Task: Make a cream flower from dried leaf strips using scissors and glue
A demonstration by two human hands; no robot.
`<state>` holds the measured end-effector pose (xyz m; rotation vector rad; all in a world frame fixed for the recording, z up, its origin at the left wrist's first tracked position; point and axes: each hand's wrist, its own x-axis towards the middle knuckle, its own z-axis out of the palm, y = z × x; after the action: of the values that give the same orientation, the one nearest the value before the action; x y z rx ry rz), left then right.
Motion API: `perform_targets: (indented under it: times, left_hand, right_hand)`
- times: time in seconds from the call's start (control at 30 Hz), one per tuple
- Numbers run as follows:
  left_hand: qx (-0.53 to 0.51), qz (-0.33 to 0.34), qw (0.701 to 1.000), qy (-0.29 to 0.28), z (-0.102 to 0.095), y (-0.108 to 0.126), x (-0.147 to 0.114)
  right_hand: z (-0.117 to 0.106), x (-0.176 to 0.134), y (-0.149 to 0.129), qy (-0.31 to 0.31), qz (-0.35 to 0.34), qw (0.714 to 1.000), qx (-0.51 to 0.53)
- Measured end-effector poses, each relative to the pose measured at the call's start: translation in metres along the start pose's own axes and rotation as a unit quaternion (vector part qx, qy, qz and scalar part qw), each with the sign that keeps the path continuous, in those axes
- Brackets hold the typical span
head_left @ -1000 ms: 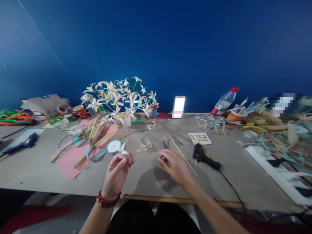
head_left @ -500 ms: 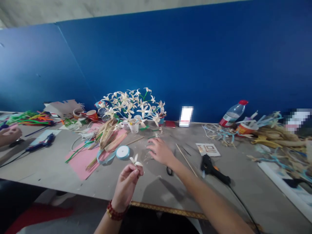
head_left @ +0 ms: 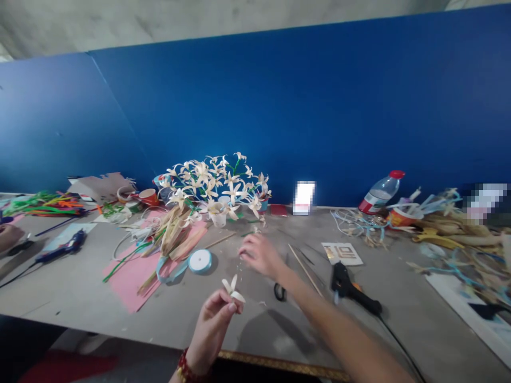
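Observation:
A small cream-white flower (head_left: 232,290) with a few pointed petals is pinched in my left hand (head_left: 217,314), low over the front of the table. My right hand (head_left: 259,256) reaches farther out, its fingers curled and slightly blurred. Faint thin bits show just below its fingertips, too small to make out. Left of that hand lies a roll of light blue ribbon (head_left: 199,261). Black-handled scissors (head_left: 280,291) are partly hidden by my right hand and forearm. Behind both hands, a bunch of similar white flowers (head_left: 215,181) stands in a white cup (head_left: 218,217).
To the right are a black glue gun (head_left: 353,292), a wooden stick (head_left: 305,270), a bottle (head_left: 381,192) and tangled cords. Pink paper (head_left: 130,274) with dried husks (head_left: 175,229) lies left. Another person's hand (head_left: 10,236) is at the far left, near a blue glue gun (head_left: 64,249).
My right hand's spread fingers have curled in over the small bits. My left hand, still holding the flower, sits slightly lower and to the right in view; the camera has tilted up a little.

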<state>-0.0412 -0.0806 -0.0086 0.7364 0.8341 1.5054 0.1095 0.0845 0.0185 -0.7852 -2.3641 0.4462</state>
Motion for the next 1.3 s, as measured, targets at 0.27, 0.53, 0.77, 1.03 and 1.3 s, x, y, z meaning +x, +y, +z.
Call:
perform_targets:
  times: [0.27,0.53,0.77,1.03,1.3]
  left_hand:
    - [-0.007,-0.004,1.0,-0.019,-0.01,0.001,0.024]
    - [-0.028,-0.037,0.997,-0.057,0.003,-0.009,0.038]
    - [-0.027,-0.05,0.996,-0.066,-0.002,-0.012,0.035]
    - [-0.052,-0.078,0.995,-0.034,0.011,-0.015,0.044]
    - [-0.026,-0.106,0.994,-0.028,0.032,-0.013,0.052]
  right_hand:
    - [-0.079,-0.007,0.032,0.191,0.175,0.954,0.152]
    - [-0.131,0.008,0.014,0.145,0.164,0.957,0.188]
    - [-0.189,0.026,0.02,0.222,0.185,0.939,0.185]
    - [-0.172,-0.016,0.066,0.154,0.166,0.973,-0.047]
    - [-0.131,-0.04,0.114,0.014,0.221,0.955,-0.197]
